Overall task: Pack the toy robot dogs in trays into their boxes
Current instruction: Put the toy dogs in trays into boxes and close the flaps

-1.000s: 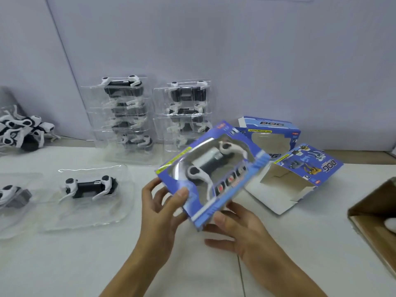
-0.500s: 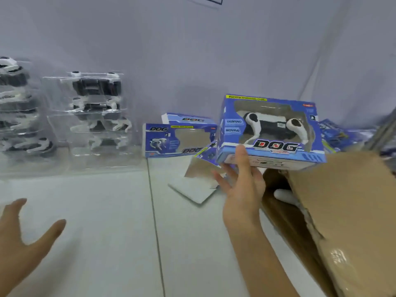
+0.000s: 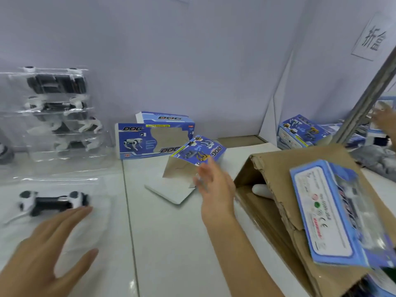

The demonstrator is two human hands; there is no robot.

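Reaching with spread, empty fingers, the left hand (image 3: 46, 251) nears a toy dog (image 3: 52, 201) in its tray (image 3: 94, 189) on the counter (image 3: 167, 232); the right hand (image 3: 214, 185), open, hovers by a folded box (image 3: 192, 159). A packed box (image 3: 336, 213) rests on the carton (image 3: 276, 168). Likely next: 1 fresh box, 1 tray.

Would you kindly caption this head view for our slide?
Both open hands hover over the table; packed toy box lies on cardboard carton.

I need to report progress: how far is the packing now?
Done: one packed box lies on the cardboard carton. In hand: nothing; left hand and right hand are empty. Left: the dog in its tray, the stacked trays, and two empty boxes.
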